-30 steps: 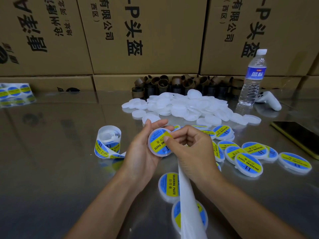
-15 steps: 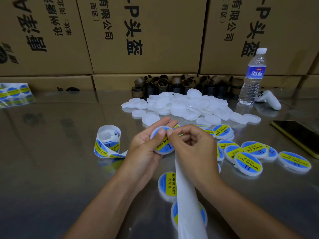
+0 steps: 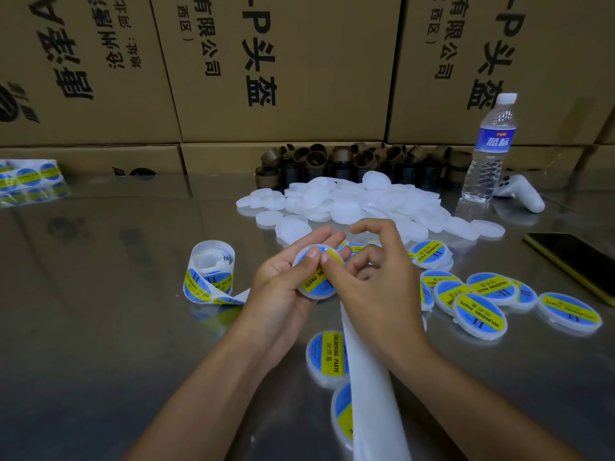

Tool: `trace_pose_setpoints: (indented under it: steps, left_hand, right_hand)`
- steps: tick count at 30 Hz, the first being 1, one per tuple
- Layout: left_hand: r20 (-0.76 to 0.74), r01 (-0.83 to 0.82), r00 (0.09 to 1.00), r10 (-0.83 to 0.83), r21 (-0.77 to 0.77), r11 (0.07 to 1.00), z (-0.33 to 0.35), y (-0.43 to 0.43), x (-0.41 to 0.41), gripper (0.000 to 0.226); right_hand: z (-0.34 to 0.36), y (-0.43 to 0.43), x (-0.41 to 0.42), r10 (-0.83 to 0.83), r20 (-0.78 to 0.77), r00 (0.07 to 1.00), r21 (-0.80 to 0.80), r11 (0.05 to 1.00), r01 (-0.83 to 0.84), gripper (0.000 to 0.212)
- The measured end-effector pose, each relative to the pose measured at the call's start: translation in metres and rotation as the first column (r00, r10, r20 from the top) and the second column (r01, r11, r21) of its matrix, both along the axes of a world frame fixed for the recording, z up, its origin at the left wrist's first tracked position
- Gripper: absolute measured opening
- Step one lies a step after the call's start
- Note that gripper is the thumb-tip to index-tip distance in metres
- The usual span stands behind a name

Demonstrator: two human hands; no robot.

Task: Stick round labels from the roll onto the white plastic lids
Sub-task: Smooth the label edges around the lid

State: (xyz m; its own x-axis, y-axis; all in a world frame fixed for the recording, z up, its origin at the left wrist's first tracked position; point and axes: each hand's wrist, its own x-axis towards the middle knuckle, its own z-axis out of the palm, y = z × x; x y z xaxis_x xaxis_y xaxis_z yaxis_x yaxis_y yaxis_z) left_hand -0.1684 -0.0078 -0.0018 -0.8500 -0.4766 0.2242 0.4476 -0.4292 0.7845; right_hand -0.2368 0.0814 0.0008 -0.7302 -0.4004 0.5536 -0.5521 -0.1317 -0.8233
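My left hand [image 3: 279,294] holds a white plastic lid [image 3: 314,285] upright above the table, its thumb on the blue and yellow round label. The thumb of my right hand [image 3: 382,294] presses the same label beside it, with the curled fingers at the lid's right edge and the index finger arched above. An empty white backing strip [image 3: 369,394] comes out from under my right hand toward me. The label roll [image 3: 209,271] stands to the left. A pile of bare white lids [image 3: 349,204] lies behind my hands.
Several labelled lids [image 3: 482,314] lie to the right, and two more [image 3: 327,357] sit near the strip. A water bottle [image 3: 489,151], white controller [image 3: 519,194] and phone [image 3: 579,261] are at the right. Brown tubes [image 3: 349,161] line the cardboard boxes [image 3: 283,78]. A label sheet [image 3: 30,174] lies far left.
Both thumbs slid up across the label toward the lid's top edge. My right index finger lifted away from the lid and now arches above it.
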Motion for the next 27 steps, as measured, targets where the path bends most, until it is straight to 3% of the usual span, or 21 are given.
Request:
trace_pose_setpoints:
  steps: [4, 9, 16, 20, 27]
  left_hand:
    - [0.001, -0.010, 1.000, 0.010, -0.006, 1.000, 0.001, 0.000, 0.001, 0.036]
    - [-0.019, -0.007, 1.000, 0.008, 0.021, 1.000, 0.002, 0.000, 0.001, 0.034]
    - [-0.039, -0.025, 0.999, 0.028, 0.075, 0.997, 0.003, -0.003, 0.001, 0.033]
    - [-0.044, -0.042, 0.998, 0.047, 0.093, 0.995, 0.001, -0.004, -0.001, 0.034]
    - [0.110, -0.247, 0.957, 0.269, -0.179, 0.952, -0.008, -0.002, -0.002, 0.036]
  right_hand:
    - [-0.004, -0.001, -0.001, -0.061, -0.024, 0.998, 0.046, 0.997, 0.062, 0.025]
    - [0.000, -0.001, -0.003, 0.114, 0.124, 0.986, -0.008, 0.993, -0.114, 0.017]
    - [-0.001, -0.001, -0.004, 0.291, 0.150, 0.945, 0.025, 0.954, -0.298, 0.013]
    - [-0.003, -0.002, -0.005, 0.286, 0.130, 0.949, 0.052, 0.954, -0.295, 0.012]
    - [-0.001, 0.001, -0.008, 0.170, 0.123, 0.978, -0.088, 0.983, -0.160, 0.004]
